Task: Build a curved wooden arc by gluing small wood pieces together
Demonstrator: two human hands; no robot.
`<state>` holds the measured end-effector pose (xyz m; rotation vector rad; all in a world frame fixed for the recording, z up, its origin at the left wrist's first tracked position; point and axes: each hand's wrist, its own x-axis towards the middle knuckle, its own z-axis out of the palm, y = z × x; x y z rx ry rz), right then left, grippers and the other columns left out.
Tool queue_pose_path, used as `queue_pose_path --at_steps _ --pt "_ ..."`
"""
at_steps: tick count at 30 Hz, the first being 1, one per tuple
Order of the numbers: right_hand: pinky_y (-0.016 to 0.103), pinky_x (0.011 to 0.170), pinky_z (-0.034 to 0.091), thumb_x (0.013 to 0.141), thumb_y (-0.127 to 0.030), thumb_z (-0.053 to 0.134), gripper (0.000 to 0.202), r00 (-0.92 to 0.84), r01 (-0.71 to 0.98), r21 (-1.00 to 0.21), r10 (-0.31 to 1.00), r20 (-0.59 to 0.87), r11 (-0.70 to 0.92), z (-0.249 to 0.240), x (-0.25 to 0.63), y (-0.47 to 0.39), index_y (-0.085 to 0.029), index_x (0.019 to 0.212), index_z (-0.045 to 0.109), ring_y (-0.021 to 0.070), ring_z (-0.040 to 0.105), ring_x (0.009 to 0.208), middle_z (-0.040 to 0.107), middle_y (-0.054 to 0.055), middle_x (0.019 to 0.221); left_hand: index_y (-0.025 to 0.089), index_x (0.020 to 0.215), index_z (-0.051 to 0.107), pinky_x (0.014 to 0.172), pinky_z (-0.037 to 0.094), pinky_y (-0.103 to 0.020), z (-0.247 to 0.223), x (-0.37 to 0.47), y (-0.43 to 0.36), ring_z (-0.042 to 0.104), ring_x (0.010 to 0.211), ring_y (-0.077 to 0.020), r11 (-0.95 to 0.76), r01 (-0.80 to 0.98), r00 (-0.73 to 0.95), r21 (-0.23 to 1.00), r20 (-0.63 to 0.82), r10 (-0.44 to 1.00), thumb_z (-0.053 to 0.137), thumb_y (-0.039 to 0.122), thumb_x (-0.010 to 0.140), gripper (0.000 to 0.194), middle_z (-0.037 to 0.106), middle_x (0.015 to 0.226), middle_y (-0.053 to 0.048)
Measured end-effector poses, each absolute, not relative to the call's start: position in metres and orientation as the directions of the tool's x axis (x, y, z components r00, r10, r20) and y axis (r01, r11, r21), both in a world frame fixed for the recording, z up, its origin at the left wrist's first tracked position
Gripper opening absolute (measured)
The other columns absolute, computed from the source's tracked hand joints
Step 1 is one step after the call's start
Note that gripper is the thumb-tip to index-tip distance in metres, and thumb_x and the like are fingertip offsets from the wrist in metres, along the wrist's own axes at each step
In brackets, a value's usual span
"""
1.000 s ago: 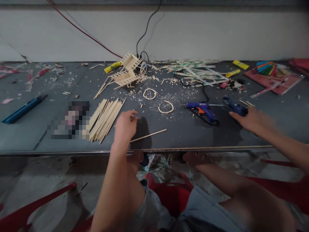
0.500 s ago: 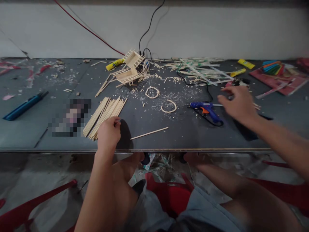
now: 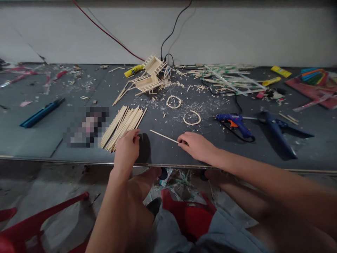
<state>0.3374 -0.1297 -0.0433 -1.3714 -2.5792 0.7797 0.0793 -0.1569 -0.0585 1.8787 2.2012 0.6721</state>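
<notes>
My right hand (image 3: 197,144) is closed on the right end of a thin wooden stick (image 3: 163,136), which slants up to the left over the dark table. At the right edge of a bundle of wooden sticks (image 3: 123,126) rests my left hand (image 3: 127,146), its fingers curled near one another; whether anything is between them is hidden. Two rings made of small stick pieces lie beyond the single stick, a closed one (image 3: 173,102) and one with a gap (image 3: 198,122). A blue glue gun (image 3: 235,123) lies right of them.
Dark blue cutters (image 3: 281,131) lie at the right. Small stick-built models (image 3: 149,82) stand near the wall beside a yellow tube (image 3: 134,70). More sticks (image 3: 223,79) are heaped at the back. A teal cutter knife (image 3: 42,113) and a blurred-out item (image 3: 88,127) are at the left.
My right hand has come left from above the cutters and taken hold of the single stick, which has turned. My left hand stays by the bundle. The view has shifted slightly.
</notes>
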Motion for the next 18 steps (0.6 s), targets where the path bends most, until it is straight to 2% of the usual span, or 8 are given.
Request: queue_pose_path --at_steps 4,7,10,13,16,18 --pt "0.029 0.060 0.035 0.090 -0.025 0.050 0.014 -0.542 0.775 -0.471 0.826 -0.153 0.421 -0.040 0.316 -0.123 -0.019 0.092 0.062 0.0169 0.058 0.073 0.067 0.006 0.084 0.013 0.111 0.066 0.087 0.051 -0.033 -0.061 0.073 -0.162 0.066 0.092 -0.0223 0.102 0.855 -0.229 0.509 0.193 0.954 0.050 0.016 0.081 0.034 0.070 0.103 -0.011" --pt "0.029 0.057 0.032 0.089 -0.026 0.050 0.017 -0.509 0.794 -0.472 0.844 -0.169 0.384 -0.042 0.291 -0.113 -0.018 0.097 0.063 0.0186 0.059 0.073 0.069 0.008 0.085 0.014 0.111 0.066 0.090 0.050 -0.033 -0.059 0.074 -0.165 0.065 0.095 -0.0218 0.095 0.860 -0.216 0.502 0.190 0.958 0.047 0.012 0.080 0.036 0.070 0.104 -0.010" --pt "0.029 0.059 0.035 0.087 -0.026 0.052 0.024 -0.500 0.745 -0.577 0.853 -0.149 0.336 -0.044 0.266 -0.104 -0.017 0.107 0.062 0.0196 0.062 0.077 0.071 0.008 0.090 0.014 0.110 0.066 0.090 0.049 -0.032 -0.056 0.077 -0.167 0.065 0.098 -0.0216 0.084 0.876 -0.192 0.476 0.185 0.964 0.044 0.007 0.078 0.040 0.070 0.105 -0.010" --pt "0.029 0.065 0.040 0.086 -0.026 0.051 0.025 -0.542 0.634 -0.686 0.838 -0.065 0.357 -0.045 0.257 -0.105 -0.017 0.107 0.063 0.0186 0.062 0.081 0.071 0.007 0.095 0.014 0.110 0.066 0.091 0.049 -0.032 -0.056 0.078 -0.166 0.064 0.099 -0.0218 0.065 0.887 -0.171 0.456 0.195 0.966 0.041 0.004 0.076 0.043 0.070 0.106 -0.010" --pt "0.029 0.069 0.042 0.085 -0.026 0.051 0.022 -0.562 0.605 -0.680 0.827 0.003 0.413 -0.047 0.275 -0.119 -0.017 0.100 0.065 0.0176 0.061 0.081 0.069 0.007 0.098 0.013 0.109 0.067 0.091 0.049 -0.034 -0.057 0.077 -0.164 0.065 0.099 -0.0235 0.094 0.893 -0.201 0.439 0.203 0.958 0.040 0.005 0.077 0.042 0.070 0.107 -0.012" --pt "0.029 0.069 0.043 0.085 -0.026 0.050 0.021 -0.541 0.625 -0.671 0.841 -0.002 0.400 -0.048 0.300 -0.131 -0.018 0.098 0.065 0.0165 0.060 0.079 0.069 0.007 0.096 0.013 0.109 0.068 0.089 0.049 -0.035 -0.059 0.075 -0.163 0.065 0.099 -0.0248 0.137 0.893 -0.241 0.429 0.198 0.950 0.041 0.008 0.079 0.040 0.071 0.106 -0.011"
